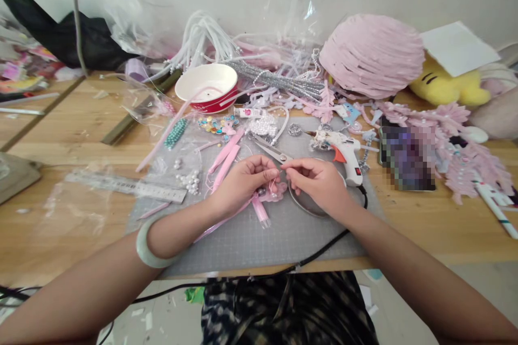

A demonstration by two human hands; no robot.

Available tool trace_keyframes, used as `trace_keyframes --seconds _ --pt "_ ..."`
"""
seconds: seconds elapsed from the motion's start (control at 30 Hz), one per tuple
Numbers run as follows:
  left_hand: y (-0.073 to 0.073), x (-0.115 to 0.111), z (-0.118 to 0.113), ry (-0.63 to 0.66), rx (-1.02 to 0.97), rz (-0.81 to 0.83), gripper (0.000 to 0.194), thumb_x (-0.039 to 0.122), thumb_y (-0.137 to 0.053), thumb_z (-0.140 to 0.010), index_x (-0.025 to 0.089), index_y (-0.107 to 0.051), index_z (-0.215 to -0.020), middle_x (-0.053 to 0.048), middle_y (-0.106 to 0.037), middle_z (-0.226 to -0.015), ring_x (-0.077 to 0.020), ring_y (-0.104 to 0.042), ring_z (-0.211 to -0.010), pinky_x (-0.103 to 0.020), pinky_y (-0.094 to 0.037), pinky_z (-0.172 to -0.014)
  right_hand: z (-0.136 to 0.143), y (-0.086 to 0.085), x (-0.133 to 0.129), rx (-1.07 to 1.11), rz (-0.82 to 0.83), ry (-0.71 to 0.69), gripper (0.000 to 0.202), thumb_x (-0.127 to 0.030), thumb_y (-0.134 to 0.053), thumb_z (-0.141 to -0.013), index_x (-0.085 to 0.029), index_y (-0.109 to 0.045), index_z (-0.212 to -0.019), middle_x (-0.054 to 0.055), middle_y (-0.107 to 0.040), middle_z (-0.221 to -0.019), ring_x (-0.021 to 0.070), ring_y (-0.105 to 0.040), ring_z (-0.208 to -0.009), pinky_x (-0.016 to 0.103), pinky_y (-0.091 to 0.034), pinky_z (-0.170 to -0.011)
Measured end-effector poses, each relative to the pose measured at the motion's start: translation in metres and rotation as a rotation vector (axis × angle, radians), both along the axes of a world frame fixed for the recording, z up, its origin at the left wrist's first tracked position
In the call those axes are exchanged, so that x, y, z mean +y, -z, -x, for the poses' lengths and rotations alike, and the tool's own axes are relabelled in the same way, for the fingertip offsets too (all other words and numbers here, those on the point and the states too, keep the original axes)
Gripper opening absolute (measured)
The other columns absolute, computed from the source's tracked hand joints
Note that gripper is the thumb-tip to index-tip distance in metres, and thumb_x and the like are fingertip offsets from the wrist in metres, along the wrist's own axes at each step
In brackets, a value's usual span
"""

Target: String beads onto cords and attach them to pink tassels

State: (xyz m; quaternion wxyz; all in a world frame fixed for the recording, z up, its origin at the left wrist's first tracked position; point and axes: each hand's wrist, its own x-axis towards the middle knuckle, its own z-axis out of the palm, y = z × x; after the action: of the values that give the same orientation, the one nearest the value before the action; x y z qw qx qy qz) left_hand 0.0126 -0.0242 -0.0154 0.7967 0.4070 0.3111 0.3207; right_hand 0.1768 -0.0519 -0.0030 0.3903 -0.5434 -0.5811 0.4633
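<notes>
1. A dark patterned garment (287, 312) is showing below the table edge, and a black cable (324, 248) is running across above it.
2. A pale green bangle (141, 245) is circling the left forearm.
3. The left hand (251, 180) is pinching a fine thread (272, 185) between thumb and index finger, its other fingers curling.
4. The right hand (318, 186) is holding its thumb and index fingertips together, just beside the left; whatever is sitting between those 2 fingertips is too small to tell.
5. A pink beaded ornament (279, 192) is lying beneath the left fingertips, over the gray cutting mat (324, 242); a pink tassel (259, 210) is lying just beside it, on the near side.
6. Left of the hands, a metal ruler (149, 190) is lying near loose white beads (190, 180).
7. Scissors (282, 157) are resting just beyond the fingertips, and a white glue gun (343, 153) with an orange trigger is lying to their right, near a smartphone (408, 159).
8. Farther back, a red-and-white bowl (218, 105) is standing before white cords (206, 32), while a pink rounded bundle (372, 54) is sitting beside a yellow plush toy (449, 86).
</notes>
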Motion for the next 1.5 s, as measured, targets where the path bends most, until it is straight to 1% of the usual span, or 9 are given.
trace_keyframes --seconds 0.2,0.33,0.43,0.53,0.73,0.93,1.07,1.27,1.5 --pt "0.0020 0.0006 0.0003 0.020 -0.005 -0.038 0.011 0.021 -0.059 -0.079 0.014 -0.052 -0.074 0.001 -0.061 -0.058 -0.0110 -0.058 -0.057 -0.025 -0.045 -0.061 -0.0003 0.0016 -0.0028 0.021 0.006 -0.054 0.013 -0.026 -0.060 -0.075 -0.016 -0.067 -0.080 -0.001 -0.063 -0.063 0.0072 -0.052 -0.046 0.019 -0.042 -0.046" --pt "0.0014 0.0004 0.0004 0.006 0.016 -0.035 0.012 0.022 -0.060 -0.078 0.014 -0.053 -0.073 0.001 -0.061 -0.057 -0.0105 -0.058 -0.055 -0.024 -0.045 -0.059 0.0013 0.0032 -0.0019 0.017 -0.006 -0.091 0.010 -0.023 -0.057 -0.076 -0.016 -0.064 -0.077 -0.001 -0.063 -0.065 0.0071 -0.053 -0.048 0.018 -0.042 -0.047" --pt "-0.0001 -0.0003 0.0001 -0.004 0.031 -0.027 0.012 0.021 -0.061 -0.077 0.013 -0.053 -0.073 0.001 -0.061 -0.056 -0.0098 -0.057 -0.054 -0.023 -0.045 -0.058 0.0030 0.0023 -0.0010 0.001 -0.001 -0.109 0.007 -0.018 -0.055 -0.076 -0.016 -0.062 -0.073 -0.002 -0.061 -0.062 0.0071 -0.052 -0.050 0.017 -0.041 -0.047" --pt "-0.0020 -0.0008 -0.0006 -0.009 0.030 -0.015 0.011 0.020 -0.062 -0.076 0.013 -0.053 -0.073 0.001 -0.061 -0.056 -0.0091 -0.057 -0.053 -0.022 -0.045 -0.056 0.0038 0.0007 -0.0004 -0.008 -0.008 -0.094 0.008 -0.017 -0.054 -0.075 -0.016 -0.061 -0.071 -0.004 -0.058 -0.057 0.0062 -0.050 -0.048 0.017 -0.040 -0.047" --pt "-0.0016 -0.0004 -0.0005 0.016 -0.004 -0.003 0.012 0.016 -0.064 -0.074 0.014 -0.053 -0.076 0.001 -0.063 -0.061 -0.0101 -0.059 -0.057 -0.023 -0.046 -0.058 0.0012 -0.0023 0.0010 0.082 0.044 -0.071 0.010 -0.024 -0.055 -0.078 -0.016 -0.061 -0.075 -0.005 -0.055 -0.057 0.0054 -0.048 -0.046 0.017 -0.038 -0.045" --pt "0.0011 0.0007 0.0007 0.027 -0.009 -0.030 0.010 0.014 -0.065 -0.073 0.014 -0.056 -0.076 0.003 -0.062 -0.061 -0.0073 -0.057 -0.055 -0.019 -0.044 -0.055 -0.0031 -0.0023 0.0031 0.157 0.081 -0.059 0.013 -0.028 -0.058 -0.077 -0.016 -0.061 -0.075 -0.006 -0.052 -0.057 0.0043 -0.046 -0.044 0.018 -0.038 -0.046" --pt "0.0000 0.0007 0.0016 0.041 0.032 -0.042 0.006 0.017 -0.064 -0.074 0.014 -0.059 -0.076 0.003 -0.061 -0.061 -0.0061 -0.054 -0.055 -0.018 -0.042 -0.056 -0.0027 -0.0021 0.0035 0.165 0.086 -0.051 0.014 -0.030 -0.058 -0.077 -0.016 -0.061 -0.075 -0.005 -0.051 -0.056 0.0050 -0.046 -0.044 0.019 -0.038 -0.046" --pt "-0.0023 0.0008 0.0027 0.023 0.138 -0.098 0.011 0.024 -0.062 -0.076 0.013 -0.060 -0.074 0.005 -0.053 -0.055 -0.0044 -0.046 -0.049 -0.018 -0.036 -0.052 -0.0012 -0.0044 0.0035 0.178 0.108 -0.064 0.015 -0.030 -0.059 -0.076 -0.016 -0.062 -0.075 -0.005 -0.052 -0.056 0.0059 -0.047 -0.045 0.020 -0.038 -0.047" --pt "-0.0071 0.0001 0.0025 -0.027 0.195 -0.155 0.014 0.027 -0.063 -0.075 0.013 -0.061 -0.075 0.003 -0.057 -0.067 -0.0049 -0.046 -0.054 -0.018 -0.036 -0.053 -0.0010 -0.0049 0.0044 0.203 0.151 -0.012 0.020 -0.031 -0.064 -0.072 -0.015 -0.068 -0.082 -0.004 -0.057 -0.053 0.0078 -0.052 -0.046 0.023 -0.043 -0.051"
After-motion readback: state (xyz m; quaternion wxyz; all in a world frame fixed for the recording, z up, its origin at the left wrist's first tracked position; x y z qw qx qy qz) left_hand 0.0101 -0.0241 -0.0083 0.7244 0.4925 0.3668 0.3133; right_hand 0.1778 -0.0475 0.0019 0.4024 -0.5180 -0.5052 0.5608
